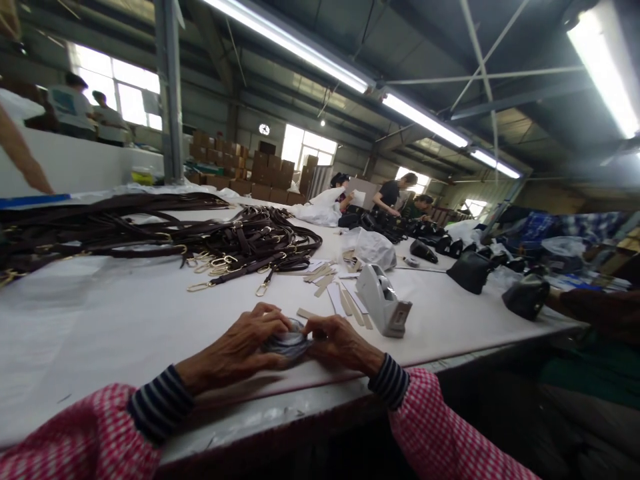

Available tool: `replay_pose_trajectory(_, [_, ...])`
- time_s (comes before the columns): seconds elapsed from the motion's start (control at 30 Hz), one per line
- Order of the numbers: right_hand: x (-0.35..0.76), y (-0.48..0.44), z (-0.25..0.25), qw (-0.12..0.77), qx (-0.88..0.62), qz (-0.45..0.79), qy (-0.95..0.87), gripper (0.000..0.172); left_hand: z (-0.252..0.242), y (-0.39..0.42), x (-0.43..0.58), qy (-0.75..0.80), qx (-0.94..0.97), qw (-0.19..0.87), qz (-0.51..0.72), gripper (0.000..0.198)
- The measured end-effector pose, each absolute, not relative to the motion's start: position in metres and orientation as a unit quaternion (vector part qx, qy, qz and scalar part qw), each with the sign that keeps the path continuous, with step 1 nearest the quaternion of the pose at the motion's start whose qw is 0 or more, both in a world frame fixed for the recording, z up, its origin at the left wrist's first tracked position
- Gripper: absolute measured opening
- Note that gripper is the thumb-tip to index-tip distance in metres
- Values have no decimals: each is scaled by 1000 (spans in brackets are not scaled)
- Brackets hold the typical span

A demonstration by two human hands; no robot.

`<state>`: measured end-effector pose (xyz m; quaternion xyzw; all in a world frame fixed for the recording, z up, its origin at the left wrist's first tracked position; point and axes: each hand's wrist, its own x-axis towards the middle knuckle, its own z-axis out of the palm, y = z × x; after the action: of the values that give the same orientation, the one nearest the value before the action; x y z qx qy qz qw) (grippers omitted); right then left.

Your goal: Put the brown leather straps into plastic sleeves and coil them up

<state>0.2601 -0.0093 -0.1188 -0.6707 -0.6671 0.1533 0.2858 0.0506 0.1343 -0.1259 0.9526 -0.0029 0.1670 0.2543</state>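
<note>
Close to the table's front edge, my left hand curls its thumb and fingers around the left side of a round, shiny grey bundle. At the bundle's right edge, the fingers of my right hand are pinched together on it. The fingers partly hide the bundle, and its exact kind cannot be made out. Beyond my right hand stands a white tape dispenser. Loose beige and white strips lie to its left. Further back is a heap of dark brown straps with gold-coloured clasps.
Black bags stand along the right side of the white table. A crumpled clear plastic bag lies behind the dispenser. Several people work at the far end, and a co-worker's arm reaches in at left. A metal post rises behind the straps.
</note>
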Motion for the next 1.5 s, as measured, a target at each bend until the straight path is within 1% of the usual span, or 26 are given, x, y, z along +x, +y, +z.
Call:
replay_pose_trajectory(0.07, [255,-9,-119,292,-674,151,-662,19,-128,125,62,37,968,164,188,26])
replay_pose_trajectory(0.13, [250,-8,-120,296,-677,144,-658,16,-131,118,71,54,976,97,190,19])
replay_pose_trajectory(0.2, [247,-7,-121,300,-681,136,-654,15,-133,113,75,57,979,81,177,14])
replay_pose_trajectory(0.27, [246,-7,-122,301,-686,128,-650,17,-136,113,76,58,977,100,177,13])
replay_pose_trajectory(0.33, [250,-7,-120,306,-678,152,-651,20,-139,114,74,57,972,126,188,9])
replay_pose_trajectory(0.4, [261,-7,-114,306,-647,225,-661,24,-141,117,72,48,967,154,196,4])
replay_pose_trajectory(0.47, [277,-7,-106,302,-631,270,-661,28,-141,119,71,40,962,187,197,10])
replay_pose_trajectory(0.5, [286,-7,-103,299,-641,262,-657,31,-140,122,70,44,957,207,197,14])
replay_pose_trajectory(0.57, [304,-6,-99,293,-684,195,-639,33,-136,128,70,79,941,262,198,19])
replay_pose_trajectory(0.63, [315,-5,-103,274,-719,129,-625,27,-131,136,68,143,909,333,206,27])
replay_pose_trajectory(0.73, [316,-2,-115,215,-748,67,-624,13,-125,148,66,222,831,457,226,36])
replay_pose_trajectory(0.83, [307,2,-124,154,-760,21,-631,8,-125,154,65,241,735,585,243,37])
replay_pose_trajectory(0.9, [301,6,-125,114,-761,-6,-639,11,-127,155,64,234,664,660,262,35])
replay_pose_trajectory(0.97, [296,9,-126,71,-757,-32,-649,16,-127,157,64,222,605,712,281,32])
replay_pose_trajectory(1.03, [294,12,-127,31,-748,-57,-660,19,-126,160,64,214,558,744,297,25])
replay_pose_trajectory(1.1, [294,14,-130,1,-739,-79,-669,17,-124,163,65,218,512,771,309,16])
replay_pose_trajectory(1.17, [296,15,-133,-16,-732,-96,-674,16,-123,166,66,229,460,798,315,12])
replay_pose_trajectory(1.3, [296,16,-137,-24,-731,-120,-671,20,-121,167,67,237,434,812,310,15])
replay_pose_trajectory(1.5, [288,15,-140,-5,-745,-142,-652,17,-126,167,66,231,428,824,291,9])
